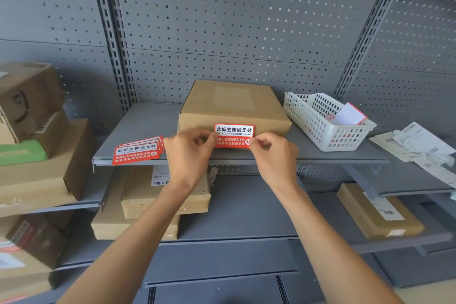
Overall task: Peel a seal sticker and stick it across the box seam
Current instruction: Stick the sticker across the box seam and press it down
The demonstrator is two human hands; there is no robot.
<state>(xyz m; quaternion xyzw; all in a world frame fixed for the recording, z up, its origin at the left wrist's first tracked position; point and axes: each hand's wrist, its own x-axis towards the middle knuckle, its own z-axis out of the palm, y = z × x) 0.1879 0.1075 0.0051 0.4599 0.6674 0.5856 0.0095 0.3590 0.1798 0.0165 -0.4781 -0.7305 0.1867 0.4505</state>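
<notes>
Head view. Seal sticker [234, 135]: red and white, printed, held upright in front of the near face of the box [234, 108]; whether it touches the cardboard cannot be told. Left hand [191, 153]: fingers closed in a pinch on the sticker's left edge. Right hand [272, 155]: thumb and forefinger pinched on the lower right corner. Handling, as judged: very light, thin, limp, easily creased, tacky once peeled; best taken by the edges or a corner only. Box: flat, stiff cardboard, resting on the grey shelf [153, 126]. Spare stickers [137, 152] are stacked at the shelf's front left. A white basket [328, 121] is placed to the right.
</notes>
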